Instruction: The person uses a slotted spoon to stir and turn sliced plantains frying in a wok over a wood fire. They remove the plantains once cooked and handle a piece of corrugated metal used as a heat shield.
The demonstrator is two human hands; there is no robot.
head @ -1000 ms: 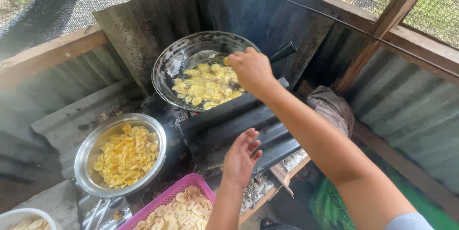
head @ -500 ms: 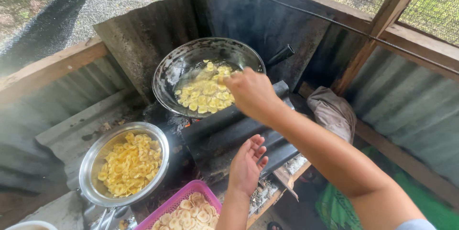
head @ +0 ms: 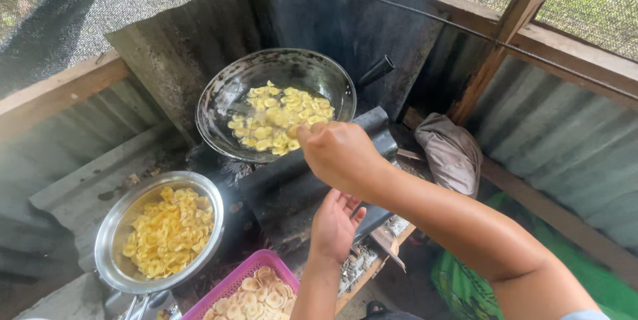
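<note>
A blackened wok [head: 226, 94] holds pale yellow sliced chips [head: 279, 117] in oil. My right hand [head: 342, 157] hovers at the wok's near rim with its fingers bunched together, and whatever is between them is hidden. Lower down, my left hand [head: 335, 223] is held palm up with its fingers spread and nothing in it, above the dark stove top [head: 286, 187]. A pink basket [head: 229, 283] of raw pale slices [head: 256, 297] sits just left of my left forearm.
A steel bowl [head: 106, 240] of fried yellow chips stands at the lower left. Corrugated metal sheets [head: 179, 47] wall in the stove at the back and right. A grey cloth [head: 452, 150] lies on the wooden ledge. The wok's handle [head: 375, 71] points to the back right.
My right hand has drawn back from over the middle of the wok to its near rim. My left hand stays open below it.
</note>
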